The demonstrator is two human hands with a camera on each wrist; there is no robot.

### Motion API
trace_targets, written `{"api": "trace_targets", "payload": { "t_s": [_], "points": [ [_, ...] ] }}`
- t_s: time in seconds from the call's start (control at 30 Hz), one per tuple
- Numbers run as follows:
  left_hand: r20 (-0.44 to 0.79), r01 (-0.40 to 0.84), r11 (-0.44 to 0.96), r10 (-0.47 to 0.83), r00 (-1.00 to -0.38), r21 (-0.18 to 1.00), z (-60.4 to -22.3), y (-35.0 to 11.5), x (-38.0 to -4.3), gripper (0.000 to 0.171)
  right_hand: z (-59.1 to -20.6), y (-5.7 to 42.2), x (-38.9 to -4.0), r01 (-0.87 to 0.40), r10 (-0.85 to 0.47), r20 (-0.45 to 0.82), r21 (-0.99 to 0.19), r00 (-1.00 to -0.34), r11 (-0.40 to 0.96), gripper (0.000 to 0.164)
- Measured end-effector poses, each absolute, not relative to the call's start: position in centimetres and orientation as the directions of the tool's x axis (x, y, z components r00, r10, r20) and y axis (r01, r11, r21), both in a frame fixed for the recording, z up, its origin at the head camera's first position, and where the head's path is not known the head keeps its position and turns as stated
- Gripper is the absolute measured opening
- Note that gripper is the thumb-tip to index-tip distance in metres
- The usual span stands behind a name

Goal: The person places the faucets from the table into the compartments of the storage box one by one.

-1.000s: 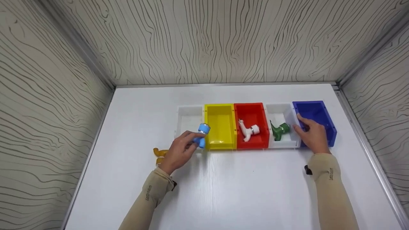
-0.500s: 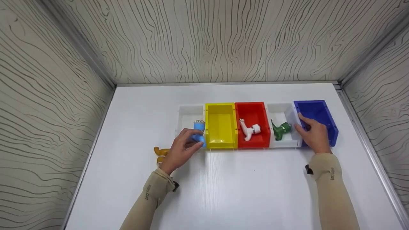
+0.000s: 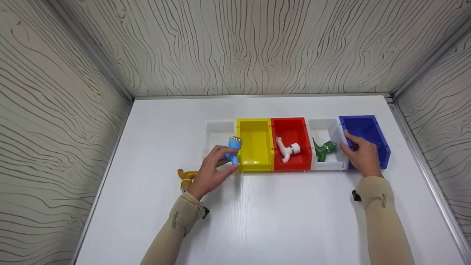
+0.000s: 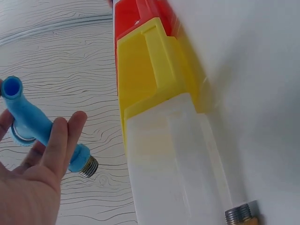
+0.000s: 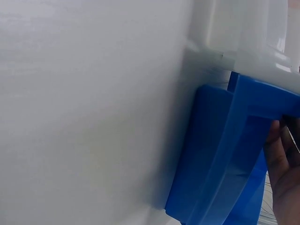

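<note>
My left hand (image 3: 213, 169) holds a light-blue plastic tap (image 3: 234, 143) above the front of the left white bin (image 3: 211, 129), beside the yellow bin (image 3: 254, 147). In the left wrist view the threaded metal end of the blue tap (image 4: 33, 117) sticks out past the fingers. At the far right, my right hand (image 3: 362, 156) grips the rim of the blue bin (image 3: 384, 154) where it meets the second white bin (image 3: 323, 127). An amber tap (image 3: 187, 176) lies on the table, partly hidden behind the left hand.
The bins stand side by side in a row. A white tap (image 3: 289, 149) lies in the red bin (image 3: 290, 127), and a green tap (image 3: 324, 149) in the second white bin. Wood-patterned panels (image 3: 239, 48) enclose the white table (image 3: 276, 221) at the back and sides.
The blue tap has turned in the left fingers, its metal-topped end tipping left and then back right. The left hand has shifted slightly right. The right hand has stayed at the blue bin.
</note>
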State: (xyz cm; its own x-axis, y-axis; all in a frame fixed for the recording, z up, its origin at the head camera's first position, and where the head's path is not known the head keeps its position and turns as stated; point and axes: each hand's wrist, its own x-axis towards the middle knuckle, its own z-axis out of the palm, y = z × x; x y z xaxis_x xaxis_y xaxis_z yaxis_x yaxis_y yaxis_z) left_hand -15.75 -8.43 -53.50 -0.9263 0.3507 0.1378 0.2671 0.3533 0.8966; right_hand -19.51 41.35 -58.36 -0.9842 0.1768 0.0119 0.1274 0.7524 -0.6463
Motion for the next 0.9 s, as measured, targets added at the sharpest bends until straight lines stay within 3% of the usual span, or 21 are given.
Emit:
{"api": "trace_targets", "payload": {
  "t_s": [0.27,0.5,0.9],
  "points": [
    [0.171,0.392,0.614,0.388,-0.906,0.685,-53.2,-6.5,-16.7,0.034,-58.6,41.1,-19.5,0.084,0.180,0.084,-0.646,-0.980,0.759,0.056],
    [0.178,0.489,0.701,0.471,-0.864,0.518,-53.4,-4.6,-18.0,0.038,-58.5,41.1,-19.5,0.092,0.182,0.073,-0.647,-0.981,0.757,0.056],
    [0.067,0.490,0.776,0.508,-0.859,0.397,-53.9,-1.6,-19.7,0.043,-58.2,41.2,-19.5,0.132,0.184,0.012,-0.652,-0.983,0.747,0.059]
  ]
}}
